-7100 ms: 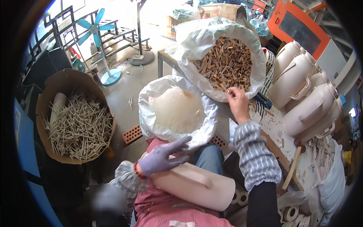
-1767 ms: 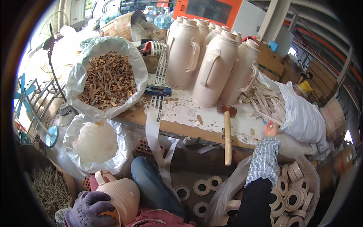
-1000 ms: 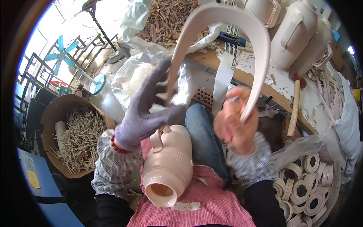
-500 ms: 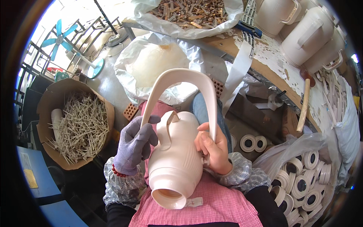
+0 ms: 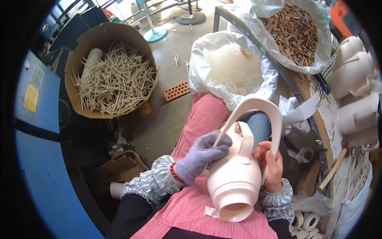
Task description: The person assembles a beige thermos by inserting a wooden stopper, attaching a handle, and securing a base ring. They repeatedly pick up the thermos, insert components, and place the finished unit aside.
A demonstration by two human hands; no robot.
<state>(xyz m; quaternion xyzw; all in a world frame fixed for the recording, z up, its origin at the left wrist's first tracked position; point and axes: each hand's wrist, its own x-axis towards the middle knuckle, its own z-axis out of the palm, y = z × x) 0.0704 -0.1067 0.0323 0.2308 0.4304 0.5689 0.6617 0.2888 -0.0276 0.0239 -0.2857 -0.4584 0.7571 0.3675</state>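
A pale pink plastic jug body (image 5: pixel 230 179) lies on my lap with its round mouth toward me and its small fixed side handle facing up. Over it arches a wide curved carrying handle (image 5: pixel 258 104) of the same colour. My left hand (image 5: pixel 201 155), in a grey-purple glove, is closed on the left end of that carrying handle beside the jug. My bare right hand (image 5: pixel 272 169) is closed around its right end, thumb in front. Whether either end is joined to the body cannot be made out; the right fingers partly hide it.
At the left stands a cardboard box (image 5: pixel 71 95) of thin plastic sprues beside a blue machine (image 5: pixel 47 159). A white sack (image 5: pixel 199 51) and a perforated brick (image 5: pixel 177 91) are ahead. Finished jugs (image 5: pixel 354 77) and a wooden-handled hammer (image 5: pixel 332 169) occupy the right bench.
My view has swung left, so the surroundings shift rightward in it. Both hands still hold the carrying handle; it has come lower and closer over the jug body.
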